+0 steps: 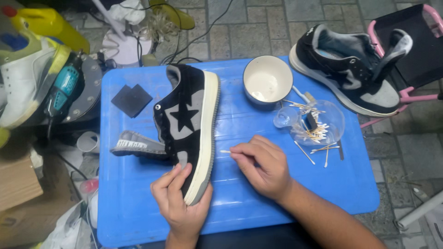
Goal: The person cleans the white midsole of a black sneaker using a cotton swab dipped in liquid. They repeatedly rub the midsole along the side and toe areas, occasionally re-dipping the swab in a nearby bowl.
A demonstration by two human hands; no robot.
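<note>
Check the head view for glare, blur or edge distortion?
Head view: soft glare streaks on the blue plastic table; black-and-grey suede sneaker, left hand and right hand with the cotton swab reasonably sharp; paving lines bend slightly toward the edges; left clutter darker.

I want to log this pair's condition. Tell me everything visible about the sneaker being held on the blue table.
The sneaker is black suede-like with grey panels, a black star on its side and a cream sole. Unlaced, its tongue flops out leftward. It lies tipped on its side on the blue table. The left hand grips one end; the right hand points a cotton swab at the sole edge.
</note>
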